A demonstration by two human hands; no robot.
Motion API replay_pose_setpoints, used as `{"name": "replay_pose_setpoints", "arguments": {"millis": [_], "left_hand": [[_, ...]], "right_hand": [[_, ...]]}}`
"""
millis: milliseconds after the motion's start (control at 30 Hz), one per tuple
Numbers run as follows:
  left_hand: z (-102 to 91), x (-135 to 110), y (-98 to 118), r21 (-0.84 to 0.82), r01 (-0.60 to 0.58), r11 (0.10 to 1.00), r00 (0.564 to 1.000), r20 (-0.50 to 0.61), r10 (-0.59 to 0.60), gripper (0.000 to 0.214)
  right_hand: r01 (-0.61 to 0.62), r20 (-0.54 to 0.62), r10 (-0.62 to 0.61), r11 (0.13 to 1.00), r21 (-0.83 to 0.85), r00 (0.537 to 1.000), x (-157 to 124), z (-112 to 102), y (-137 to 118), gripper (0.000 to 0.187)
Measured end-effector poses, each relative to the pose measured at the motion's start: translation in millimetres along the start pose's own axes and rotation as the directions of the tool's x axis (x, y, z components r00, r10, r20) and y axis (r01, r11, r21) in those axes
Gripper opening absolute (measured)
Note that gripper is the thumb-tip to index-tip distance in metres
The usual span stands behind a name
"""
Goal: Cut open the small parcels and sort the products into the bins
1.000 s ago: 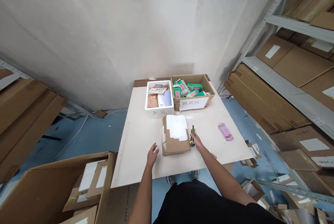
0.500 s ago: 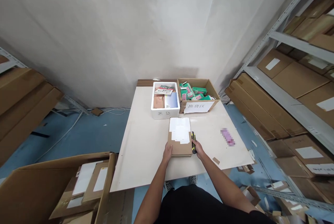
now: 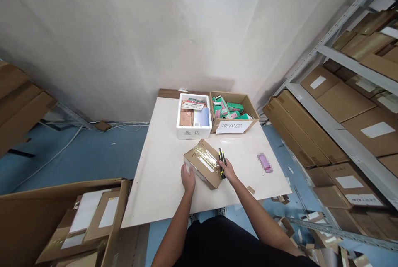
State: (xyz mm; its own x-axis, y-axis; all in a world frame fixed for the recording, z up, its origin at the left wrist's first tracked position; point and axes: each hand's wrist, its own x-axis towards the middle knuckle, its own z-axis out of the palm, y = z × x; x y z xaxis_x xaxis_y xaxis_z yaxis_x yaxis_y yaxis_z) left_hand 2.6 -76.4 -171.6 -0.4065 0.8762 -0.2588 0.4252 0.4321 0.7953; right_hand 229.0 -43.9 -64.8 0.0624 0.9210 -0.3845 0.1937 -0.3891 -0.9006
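Note:
A flat cardboard box [image 3: 199,156] sits turned at an angle over the front middle of the table, with shiny tape and a white label strip on its upper face. My left hand [image 3: 188,179] grips its left edge, the fingers partly hidden by the box. In my right hand [image 3: 228,170] is a black and yellow utility knife [image 3: 222,163], held upright against the box's right side. Whether the blade is out cannot be made out.
Behind the box stand a white foam bin [image 3: 194,133] of booklets and a carton [image 3: 253,124] of green packs. A blurred purple item [image 3: 265,163] and a cardboard scrap [image 3: 251,190] lie on the right. A large carton [image 3: 124,200] is at left; loaded shelves [image 3: 338,126] line the right.
The box has been turned over and rotated; its white-papered face has given way to a taped one. Both hands moved slightly left, the knife still in the right. The camera view shifted a little.

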Motion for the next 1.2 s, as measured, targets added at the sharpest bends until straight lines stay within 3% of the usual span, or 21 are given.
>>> {"name": "replay_pose_setpoints", "arguments": {"millis": [67,167,333,467,567,800,967,1200], "left_hand": [[-7.9,7.4,22.4,0.094,-0.148,0.984,0.988,0.067,0.142,0.089],[-14.1,14.2,47.4,0.236,-0.207,0.949,0.96,0.237,0.15,0.124],[-23.9,19.4,60.1,0.351,-0.196,0.916,0.931,0.361,0.06,0.128],[-32.0,22.3,66.8,0.381,-0.187,0.906,0.914,0.404,0.019,0.124],[-35.1,22.1,70.7,0.389,-0.184,0.903,0.912,0.409,0.009,0.122],[-35.5,18.5,71.7,0.378,-0.166,0.911,0.927,0.374,0.014,0.123],[-36.5,19.5,71.2,0.382,-0.16,0.91,0.933,0.36,0.013,0.122],[-35.4,19.4,73.2,0.398,-0.148,0.905,0.932,0.364,-0.008,0.121]], "right_hand": [[0.042,0.016,-0.041,0.997,-0.072,0.999,2.8,4.8,-4.2,0.056],[0.123,0.083,-0.103,0.947,-0.297,0.991,13.2,17.7,-19.9,0.049],[0.353,0.286,-0.213,0.663,-0.66,0.934,43.4,58.2,-63.7,0.057],[0.346,0.351,-0.084,0.487,-0.802,0.932,64.3,89.2,-87.4,0.061],[0.292,0.326,0.026,0.385,-0.876,0.945,66.4,96.1,-87.5,0.064],[0.264,0.305,0.123,0.271,-0.926,0.944,39.8,68.6,-69.0,0.076],[0.278,0.315,0.181,0.204,-0.939,0.932,18.5,43.6,-73.9,0.065],[0.278,0.31,0.287,0.147,-0.949,0.906,-35.6,-24.2,-66.8,0.055]]}}
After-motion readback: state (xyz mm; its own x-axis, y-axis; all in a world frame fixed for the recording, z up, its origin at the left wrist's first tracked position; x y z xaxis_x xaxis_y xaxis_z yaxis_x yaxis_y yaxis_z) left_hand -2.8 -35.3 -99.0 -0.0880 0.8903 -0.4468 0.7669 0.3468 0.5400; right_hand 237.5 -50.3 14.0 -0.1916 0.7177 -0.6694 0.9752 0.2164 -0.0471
